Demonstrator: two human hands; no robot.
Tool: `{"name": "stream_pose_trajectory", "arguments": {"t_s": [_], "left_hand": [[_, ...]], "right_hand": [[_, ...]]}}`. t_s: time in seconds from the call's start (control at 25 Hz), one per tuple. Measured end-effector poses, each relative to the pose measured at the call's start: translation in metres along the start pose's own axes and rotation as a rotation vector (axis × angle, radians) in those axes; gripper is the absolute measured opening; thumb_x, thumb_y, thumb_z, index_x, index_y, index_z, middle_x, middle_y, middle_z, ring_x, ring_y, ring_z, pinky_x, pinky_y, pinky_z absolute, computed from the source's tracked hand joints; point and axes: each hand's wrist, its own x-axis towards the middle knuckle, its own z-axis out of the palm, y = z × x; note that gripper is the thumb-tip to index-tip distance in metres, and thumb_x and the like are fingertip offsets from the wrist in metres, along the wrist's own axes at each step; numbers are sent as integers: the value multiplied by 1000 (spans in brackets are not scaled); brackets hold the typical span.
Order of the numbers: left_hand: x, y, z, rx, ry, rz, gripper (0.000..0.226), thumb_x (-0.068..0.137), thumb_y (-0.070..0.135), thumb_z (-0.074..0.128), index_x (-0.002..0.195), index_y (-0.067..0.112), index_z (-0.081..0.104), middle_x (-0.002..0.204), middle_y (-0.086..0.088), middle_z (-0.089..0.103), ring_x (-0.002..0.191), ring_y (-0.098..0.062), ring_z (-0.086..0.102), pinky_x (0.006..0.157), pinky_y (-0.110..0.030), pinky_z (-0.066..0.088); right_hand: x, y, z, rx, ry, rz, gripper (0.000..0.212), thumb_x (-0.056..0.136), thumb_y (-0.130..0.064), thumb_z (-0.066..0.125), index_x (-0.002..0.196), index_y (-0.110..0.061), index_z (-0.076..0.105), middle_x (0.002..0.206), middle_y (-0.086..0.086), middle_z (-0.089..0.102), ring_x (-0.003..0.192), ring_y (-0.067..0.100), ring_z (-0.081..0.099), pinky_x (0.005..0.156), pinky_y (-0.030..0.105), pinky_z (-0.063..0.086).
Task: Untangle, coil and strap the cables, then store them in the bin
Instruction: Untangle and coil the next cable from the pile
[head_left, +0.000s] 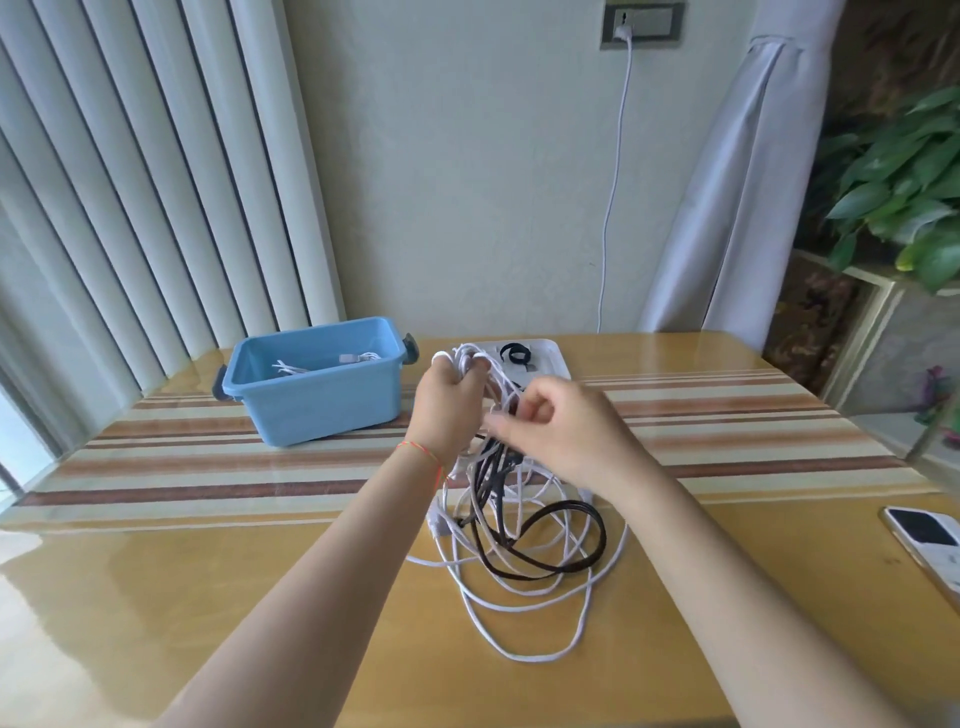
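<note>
White and black limp cable tangle (519, 525): light, floppy, snag-prone. Left hand (447, 400) grips bundle top; right hand (561, 431) pinches strand. Best hold near plug ends, probably.

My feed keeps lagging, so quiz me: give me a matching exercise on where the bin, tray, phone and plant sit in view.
Things:
1. bin
2. tray
3. phone
4. plant

Places:
A. at the table's right edge
B. off the table, far right
C. behind the raised cable tangle
D. left of the hands, on the table

Pairs: 1-D, 2-C, 3-A, 4-B
</note>
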Motion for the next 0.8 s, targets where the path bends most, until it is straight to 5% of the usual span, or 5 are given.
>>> {"name": "stream_pose_trajectory", "arguments": {"t_s": [0.24,0.4,0.52,0.64,0.8], "left_hand": [[4,19,17,-65,-19,18,24,93,24,59,75,15,45,64,0,46,54,-16,41,54,-30,36],[6,37,1,-325,-90,-92,28,94,12,55,69,16,44,43,7,39,38,-12,30,40,-17,25],[10,48,-21,-456,-126,-127,27,95,9,53,70,17,49,46,6,38,37,-10,28,39,-14,25],[12,39,-30,-391,-134,-150,28,95,10,54,68,15,51,47,3,36,36,-10,26,42,-16,23],[10,16,-29,-408,-167,-199,45,98,7,51,53,12,50,42,0,29,33,-10,22,38,-16,20]], "right_hand": [[2,13,-19,-179,-53,113,31,84,-29,65,101,-19,42,84,-4,54,79,24,55,69,38,41],[27,18,-26,-422,352,-157,20,82,-6,55,99,-16,51,97,2,50,98,29,48,79,38,37],[54,18,-48,-328,546,-142,29,79,9,48,87,-13,65,102,10,45,103,31,44,66,32,37],[67,8,-46,-397,495,-57,29,82,7,47,87,-11,69,107,11,49,104,32,48,70,33,40],[44,-21,3,-3,251,-280,21,84,1,52,91,-10,69,92,5,64,77,17,55,75,29,44]]}}
